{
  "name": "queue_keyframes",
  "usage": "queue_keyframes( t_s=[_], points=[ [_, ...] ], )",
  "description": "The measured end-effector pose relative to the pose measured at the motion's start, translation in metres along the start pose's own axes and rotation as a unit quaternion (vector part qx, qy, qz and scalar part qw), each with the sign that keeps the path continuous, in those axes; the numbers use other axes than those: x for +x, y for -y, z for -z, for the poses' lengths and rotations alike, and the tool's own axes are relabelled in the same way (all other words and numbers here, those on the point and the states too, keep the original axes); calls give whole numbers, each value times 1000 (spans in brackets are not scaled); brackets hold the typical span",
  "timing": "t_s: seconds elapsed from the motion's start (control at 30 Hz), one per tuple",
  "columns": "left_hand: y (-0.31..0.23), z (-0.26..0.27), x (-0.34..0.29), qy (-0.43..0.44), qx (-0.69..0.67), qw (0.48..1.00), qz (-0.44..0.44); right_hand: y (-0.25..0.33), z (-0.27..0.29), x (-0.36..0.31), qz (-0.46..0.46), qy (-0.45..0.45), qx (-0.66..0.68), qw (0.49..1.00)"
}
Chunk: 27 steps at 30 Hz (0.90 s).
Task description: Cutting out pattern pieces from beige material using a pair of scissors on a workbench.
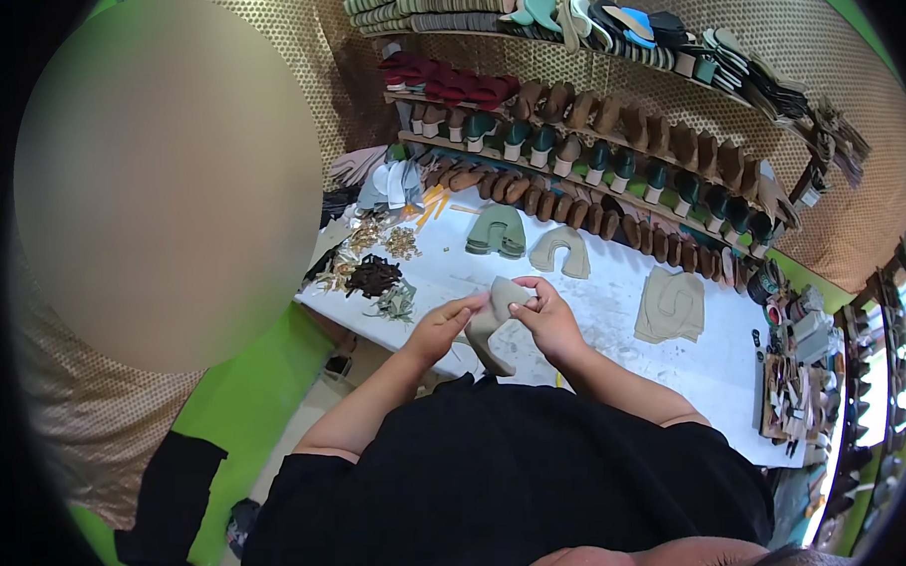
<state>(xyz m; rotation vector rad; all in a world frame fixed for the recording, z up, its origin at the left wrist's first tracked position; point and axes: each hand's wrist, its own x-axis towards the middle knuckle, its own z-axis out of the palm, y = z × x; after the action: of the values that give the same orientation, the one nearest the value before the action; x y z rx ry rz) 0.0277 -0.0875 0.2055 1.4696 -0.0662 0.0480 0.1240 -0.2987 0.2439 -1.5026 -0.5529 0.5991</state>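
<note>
A beige curved shoe upper piece (488, 340) is held up over the near edge of the white worktable (593, 298). My left hand (441, 329) is closed on its left side, thumb and fingers pinching the edge. On the other side my right hand (547, 320) grips the piece near its top, the thumb pressed on its face. The lower part of the piece hangs bent toward my black shirt. Beyond my hands lie a stack of green U-shaped pieces (496, 232) and some beige U-shaped pieces (560, 253). Flat beige pieces (670, 305) are stacked to the right.
Dark brown strips (373, 276), gold bits (402, 243) and greenish scraps (395, 301) are heaped at the table's left. Shelves along the back carry brown shoe lasts (657, 134) and rows of shoe parts. A rack of hand tools (788, 401) stands at the right edge.
</note>
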Motion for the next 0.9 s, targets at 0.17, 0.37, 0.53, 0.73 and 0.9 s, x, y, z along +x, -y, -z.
queue_keyframes(
  t_s=[0.17, 0.37, 0.53, 0.73, 0.9],
  points=[
    [27, -11, -8, 73, -68, 995, -11, -3, 1, 0, 40, -73, 103, 991],
    [45, 8, 4, -11, -12, 998, 68, -15, 2, 2, 54, -150, 149, 976],
    [42, 30, 17, -124, -106, 984, 68, -25, -4, -3, 33, -186, 150, 970],
    [-26, 33, 11, -85, 327, 940, -49, -70, 0, -3, 2, -246, -170, 954],
    [-60, 48, 20, 127, 499, 839, -173, -23, -32, -12, 98, -142, -340, 925]
  ],
)
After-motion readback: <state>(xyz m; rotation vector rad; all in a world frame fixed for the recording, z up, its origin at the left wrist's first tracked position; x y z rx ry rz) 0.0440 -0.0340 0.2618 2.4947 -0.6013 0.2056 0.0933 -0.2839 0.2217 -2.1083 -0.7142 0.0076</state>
